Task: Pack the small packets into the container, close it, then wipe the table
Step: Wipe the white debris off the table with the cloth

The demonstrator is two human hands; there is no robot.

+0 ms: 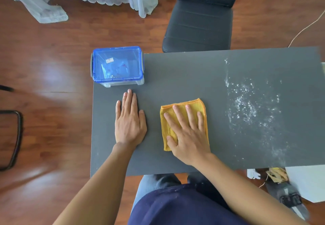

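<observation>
A clear plastic container (117, 66) with a blue lid stands shut at the far left corner of the dark grey table (184, 77); small packets show faintly through the lid. My left hand (129, 119) lies flat on the table just in front of the container, fingers straight. My right hand (186, 131) presses flat on a folded yellow cloth (200, 106) near the table's middle. White powdery smears (249, 107) cover the table's right part, apart from the cloth.
A black chair (198, 22) stands behind the table's far edge. Wooden floor lies to the left, with a black metal frame (15, 137) at the left edge. White objects and a shoe (288, 200) sit by the table's near right corner.
</observation>
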